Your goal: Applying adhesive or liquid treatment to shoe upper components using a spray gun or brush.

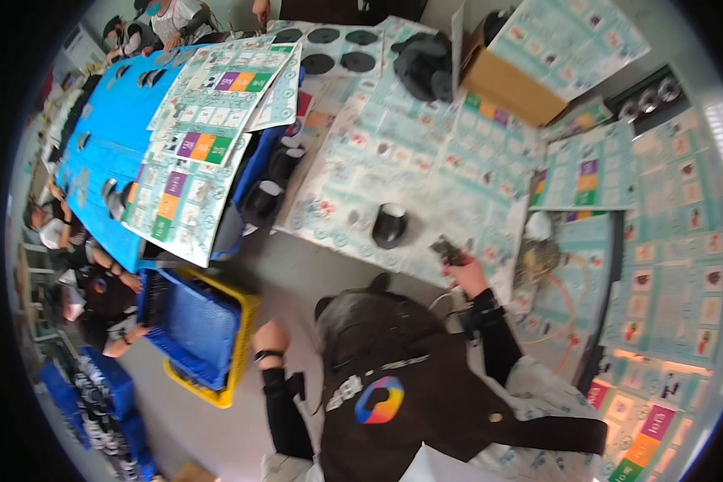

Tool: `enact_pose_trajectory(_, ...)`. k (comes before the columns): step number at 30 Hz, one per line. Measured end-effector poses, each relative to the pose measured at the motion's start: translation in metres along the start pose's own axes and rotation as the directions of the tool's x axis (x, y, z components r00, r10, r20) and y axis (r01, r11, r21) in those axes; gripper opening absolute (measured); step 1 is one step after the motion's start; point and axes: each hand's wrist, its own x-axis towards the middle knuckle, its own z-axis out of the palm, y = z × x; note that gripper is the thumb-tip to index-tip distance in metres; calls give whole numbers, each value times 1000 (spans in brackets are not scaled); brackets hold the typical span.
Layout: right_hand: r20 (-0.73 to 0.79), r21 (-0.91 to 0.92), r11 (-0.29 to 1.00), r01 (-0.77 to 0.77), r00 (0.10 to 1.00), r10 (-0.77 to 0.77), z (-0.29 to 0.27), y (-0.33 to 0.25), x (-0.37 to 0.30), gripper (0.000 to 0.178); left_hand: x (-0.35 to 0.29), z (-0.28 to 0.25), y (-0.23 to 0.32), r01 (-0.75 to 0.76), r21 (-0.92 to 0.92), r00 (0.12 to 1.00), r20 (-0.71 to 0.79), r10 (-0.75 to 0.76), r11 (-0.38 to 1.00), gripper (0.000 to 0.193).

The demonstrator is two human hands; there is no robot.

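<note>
Pinching dark piece in right hand, right of black cup. Best kept steady; cannot tell opening or contents of left hand.

Black cup. Passage: open tabletop to its left and beyond. Obstacles: right hand holding dark piece, near right; cardboard box, far beyond, right.

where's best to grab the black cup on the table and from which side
Probably around the side wall of the black cup, below its rim, with the left hand coming from the near left: the cup looks upright and rounded, that side is exposed, and the right hand holds a dark object.
</note>
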Motion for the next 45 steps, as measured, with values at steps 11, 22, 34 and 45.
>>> enact_pose_trajectory(11, 5, -56, 997, -59, 998, 60, 0, -33, 8, 35, 233, -33, 265, -460, -518, 888, -277, 367, 721, 35)
enact_pose_trajectory(22, 12, -350, 927, 139, 990, -143, 51, -48, 81, 31, 259, -26, 321, -365, -633, 908, -82, 410, 683, 32)
enact_pose_trajectory(34, 14, -387, 919, 79, 997, -80, 47, -53, 103, 39, 265, -31, 313, -299, -716, 921, -43, 387, 631, 34)
enact_pose_trajectory(45, -74, -375, 923, 87, 990, -123, 51, -55, 98, 31, 259, -31, 315, -316, -686, 923, -62, 379, 656, 34)
